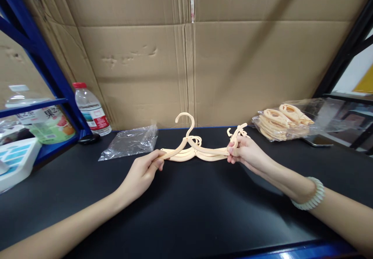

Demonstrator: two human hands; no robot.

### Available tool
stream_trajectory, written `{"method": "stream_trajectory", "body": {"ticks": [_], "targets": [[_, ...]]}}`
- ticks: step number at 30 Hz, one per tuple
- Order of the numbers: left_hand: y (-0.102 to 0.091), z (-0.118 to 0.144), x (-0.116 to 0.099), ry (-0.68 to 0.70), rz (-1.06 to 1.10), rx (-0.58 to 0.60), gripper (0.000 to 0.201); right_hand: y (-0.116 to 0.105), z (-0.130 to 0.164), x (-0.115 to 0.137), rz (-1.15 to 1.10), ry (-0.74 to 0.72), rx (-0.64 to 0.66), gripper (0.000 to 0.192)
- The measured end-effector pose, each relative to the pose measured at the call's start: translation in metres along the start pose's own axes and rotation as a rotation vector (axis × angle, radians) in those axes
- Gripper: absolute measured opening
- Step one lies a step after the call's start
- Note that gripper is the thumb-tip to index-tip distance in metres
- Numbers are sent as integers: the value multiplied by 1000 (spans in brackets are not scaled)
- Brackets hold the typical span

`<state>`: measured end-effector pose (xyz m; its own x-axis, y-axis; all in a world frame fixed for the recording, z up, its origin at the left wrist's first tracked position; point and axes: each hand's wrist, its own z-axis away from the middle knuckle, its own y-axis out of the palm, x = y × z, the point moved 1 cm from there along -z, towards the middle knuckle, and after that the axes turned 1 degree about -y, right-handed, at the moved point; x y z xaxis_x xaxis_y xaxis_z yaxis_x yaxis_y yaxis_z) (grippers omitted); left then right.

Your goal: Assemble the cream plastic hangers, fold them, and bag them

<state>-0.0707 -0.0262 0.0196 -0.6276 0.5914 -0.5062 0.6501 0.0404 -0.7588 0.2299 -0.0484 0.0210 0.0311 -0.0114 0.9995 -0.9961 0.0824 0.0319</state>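
A cream plastic clothes hanger is held up in front of me, its hook pointing upward. My left hand is closed, pinching the end of its left arm between thumb and fingers. The closed fingers of my right hand grip the right end, where a slanting cream piece sticks up; I cannot tell whether it belongs to the same hanger. Just behind lie more cream hangers, partly hidden by the held one and my right hand.
A bag of folded cream hangers lies at the right, beside a flat phone-like object. An empty clear plastic bag rests left of centre. A red-capped bottle stands near the blue frame. Cardboard walls the back.
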Motion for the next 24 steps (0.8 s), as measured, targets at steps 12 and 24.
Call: {"method": "stream_trajectory", "body": {"ticks": [12, 24], "targets": [[-5, 0, -4, -22, -57, 42, 27, -8, -4, 2, -175, -19, 141, 23], [-15, -5, -1, 95, -471, -34, 28, -33, -16, 16, -249, -87, 98, 19]]}}
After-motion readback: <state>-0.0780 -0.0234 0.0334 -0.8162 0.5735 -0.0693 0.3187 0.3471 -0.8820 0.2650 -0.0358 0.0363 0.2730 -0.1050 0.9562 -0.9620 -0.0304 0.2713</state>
